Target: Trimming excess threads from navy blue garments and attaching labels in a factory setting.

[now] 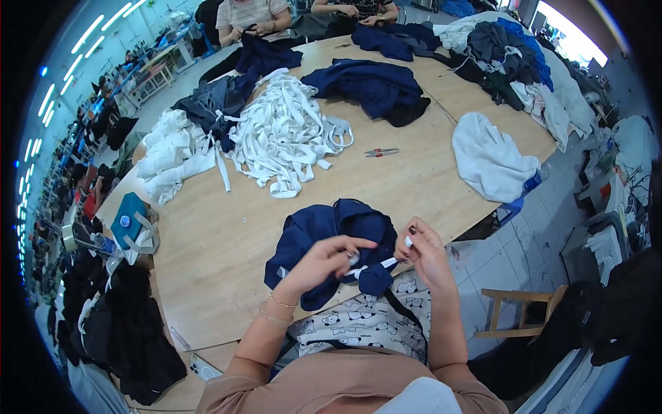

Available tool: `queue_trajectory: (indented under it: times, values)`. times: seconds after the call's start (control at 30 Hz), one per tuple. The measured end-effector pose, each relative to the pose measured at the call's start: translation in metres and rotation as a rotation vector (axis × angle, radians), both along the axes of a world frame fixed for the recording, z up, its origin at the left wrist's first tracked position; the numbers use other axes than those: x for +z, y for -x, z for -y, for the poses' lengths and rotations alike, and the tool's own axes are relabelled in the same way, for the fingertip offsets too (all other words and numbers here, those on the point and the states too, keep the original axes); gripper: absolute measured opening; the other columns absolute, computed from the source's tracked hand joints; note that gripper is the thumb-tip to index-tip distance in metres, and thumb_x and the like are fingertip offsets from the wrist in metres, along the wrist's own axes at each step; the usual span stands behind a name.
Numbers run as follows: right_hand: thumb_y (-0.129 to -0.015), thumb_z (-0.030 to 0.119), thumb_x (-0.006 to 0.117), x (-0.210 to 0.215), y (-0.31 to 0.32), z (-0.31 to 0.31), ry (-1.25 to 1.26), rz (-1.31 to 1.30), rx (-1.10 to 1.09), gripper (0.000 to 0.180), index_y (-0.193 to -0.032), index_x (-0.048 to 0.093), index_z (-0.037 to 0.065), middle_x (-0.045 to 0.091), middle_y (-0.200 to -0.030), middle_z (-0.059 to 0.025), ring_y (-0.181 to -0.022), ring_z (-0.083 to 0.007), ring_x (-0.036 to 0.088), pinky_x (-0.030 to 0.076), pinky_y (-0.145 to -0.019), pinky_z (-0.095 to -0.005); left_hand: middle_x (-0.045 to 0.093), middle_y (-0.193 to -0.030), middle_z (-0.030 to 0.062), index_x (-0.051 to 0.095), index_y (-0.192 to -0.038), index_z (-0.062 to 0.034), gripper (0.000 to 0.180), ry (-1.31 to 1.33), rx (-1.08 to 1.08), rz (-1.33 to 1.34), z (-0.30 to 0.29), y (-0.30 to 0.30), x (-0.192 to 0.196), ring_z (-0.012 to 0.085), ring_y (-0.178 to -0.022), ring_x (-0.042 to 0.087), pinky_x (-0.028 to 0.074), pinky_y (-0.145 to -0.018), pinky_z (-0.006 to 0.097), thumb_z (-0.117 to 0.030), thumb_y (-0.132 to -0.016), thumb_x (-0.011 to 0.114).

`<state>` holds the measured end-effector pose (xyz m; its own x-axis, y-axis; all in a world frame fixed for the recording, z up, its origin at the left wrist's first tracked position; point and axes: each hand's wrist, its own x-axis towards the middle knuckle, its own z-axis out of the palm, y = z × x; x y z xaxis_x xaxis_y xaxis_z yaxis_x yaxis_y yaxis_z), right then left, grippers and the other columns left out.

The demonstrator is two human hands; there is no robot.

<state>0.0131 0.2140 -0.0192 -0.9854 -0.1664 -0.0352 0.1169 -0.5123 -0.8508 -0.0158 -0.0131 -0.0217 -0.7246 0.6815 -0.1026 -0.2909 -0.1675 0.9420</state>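
Observation:
A dark navy garment (310, 231) lies bunched at the near edge of the table, partly over my lap. A narrow white fabric strip (388, 263) runs across its near side. My right hand (424, 257) pinches the strip's right end, with a bit of white showing between the fingers. Over the garment, my left hand (329, 261) has its index finger pointing to the right. Something whitish shows between its thumb and fingers, seemingly the same strip, though the fingers partly hide it. Beyond the garment, small red-handled thread snips (381, 152) rest on the table.
A large heap of white strips (279, 131) covers the table's far left-middle, beside navy and grey garments. Another navy garment (376, 90) lies farther back. A white cloth (489, 159) hangs near the right edge. A phone (205, 367) is at lower left; two people sit opposite.

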Motion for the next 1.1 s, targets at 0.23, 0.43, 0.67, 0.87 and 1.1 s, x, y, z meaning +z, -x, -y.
queue_trajectory:
  times: [0.23,0.43,0.67,0.87,1.1]
  values:
    - [-0.097,0.022,0.045,0.000,0.016,0.022,-0.188,0.018,-0.162,0.021,-0.089,0.055,0.004,0.053,-0.078,-0.0002,-0.069,-0.0052,0.049,0.038,-0.061,-0.0179,0.056,-0.084,0.0011,0.055,-0.091,-0.0016,0.009,-0.098,0.079,0.011,-0.036,-0.012,-0.008,0.0030,-0.060,0.041,0.032,-0.054,0.017,-0.010,-0.091,0.051]
    - [-0.079,0.015,0.070,-0.012,-0.013,0.046,-0.647,-0.115,-0.297,0.041,-0.110,0.045,0.003,0.046,-0.088,-0.0013,-0.078,-0.0127,0.045,0.040,-0.074,-0.0255,0.056,-0.083,-0.0005,0.056,-0.090,-0.0041,0.009,-0.208,0.370,0.193,-0.034,-0.005,-0.020,0.0023,-0.059,0.040,0.031,-0.053,0.017,-0.011,-0.091,0.051]
    - [-0.071,0.000,0.069,0.010,-0.021,0.049,-0.986,-0.474,-0.327,0.022,-0.090,0.057,-0.001,0.051,-0.087,-0.0115,-0.079,-0.0267,0.055,0.044,-0.069,-0.0314,0.053,-0.072,-0.0027,0.057,-0.085,-0.0038,0.008,-0.226,0.403,0.244,-0.036,0.006,-0.015,0.0022,-0.055,0.037,0.028,-0.051,0.017,-0.009,-0.089,0.051]
    - [-0.067,-0.010,0.060,-0.010,-0.034,0.052,-0.963,-0.935,-0.279,0.013,-0.078,0.055,-0.003,0.047,-0.076,-0.0106,-0.072,-0.0272,0.050,0.042,-0.061,-0.0344,0.054,-0.073,0.0013,0.055,-0.084,0.0002,0.009,-0.389,0.495,0.325,-0.007,0.039,-0.016,0.0041,-0.056,0.037,0.030,-0.050,0.018,-0.005,-0.089,0.050]
    - [-0.080,-0.004,0.053,-0.015,-0.024,0.029,-0.840,-0.554,0.057,0.006,-0.076,0.057,-0.001,0.053,-0.080,-0.0068,-0.073,-0.0183,0.052,0.042,-0.067,-0.0242,0.057,-0.075,-0.0016,0.056,-0.086,-0.0047,0.006,-0.149,0.331,0.066,-0.019,0.026,-0.018,0.0025,-0.057,0.039,0.029,-0.051,0.017,-0.008,-0.087,0.050]
